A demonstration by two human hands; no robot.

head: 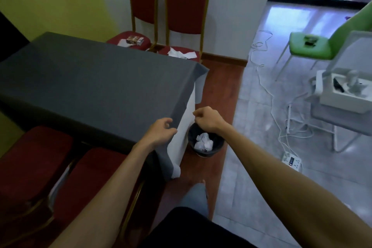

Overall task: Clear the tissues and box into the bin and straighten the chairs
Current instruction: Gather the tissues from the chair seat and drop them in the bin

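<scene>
The table (pixel 84 78), draped in a grey cloth, fills the area ahead and to the left of both sets of fingers. Its near right corner, where the cloth hangs over a white underlayer, lies directly beneath the left fingers.

Two red chairs (pixel 186 10) with gold frames stand at the far end of the table, well beyond the fingers. Two more red seats (pixel 36 159) sit close behind and to the left of the left hand, tucked against the table's near edge.

The bin (pixel 206 143), dark and round, stands on the floor just below the right fingers and to the right of the table corner. Crumpled white tissues (pixel 204 141) lie inside it.

More tissues (pixel 182 53) rest on the seat of the right-hand far chair. A small box (pixel 135 40) lies with white paper on the seat of the left-hand far chair. Both are well apart from the fingers.

The left hand (pixel 161 132) hangs at the cloth's corner, fingers loosely curled and holding nothing; contact with the cloth cannot be determined. The right hand (pixel 207 118) is above the bin rim, fingers curled downward, with no item visible in them.
</scene>
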